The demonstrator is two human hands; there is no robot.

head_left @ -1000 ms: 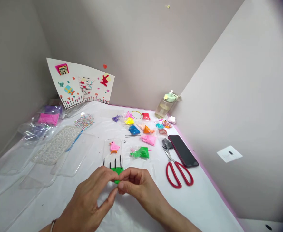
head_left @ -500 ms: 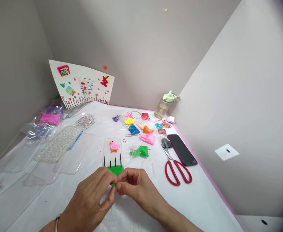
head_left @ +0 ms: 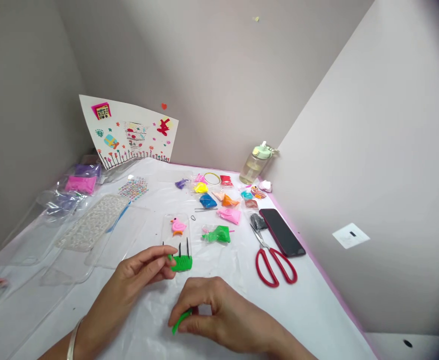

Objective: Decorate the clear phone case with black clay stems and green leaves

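My left hand (head_left: 140,275) is closed in a loose pinch at the left edge of the clear phone case (head_left: 176,242). Green shows between its fingertips; I cannot tell whether it is a held bit or the clay on the case. Nearer to me, my right hand (head_left: 215,315) pinches a thin strip of green clay (head_left: 182,321) between thumb and fingers, apart from the case. The case lies flat and bears a pink clay duck (head_left: 178,226), thin black upright strips (head_left: 187,247) and a ridged green clay band (head_left: 182,263) across its near end.
Bagged green clay (head_left: 218,234) lies right of the case, with several other colours behind it. Red-handled scissors (head_left: 275,265) and a phone (head_left: 282,232) lie further right. Clear cases (head_left: 116,245) and rhinestones (head_left: 134,188) are on the left. A bottle (head_left: 256,164) stands at the back.
My hands have moved apart. The right has come down and nearer with the green clay strip; the left has shifted slightly left and up, uncovering more of the green band.
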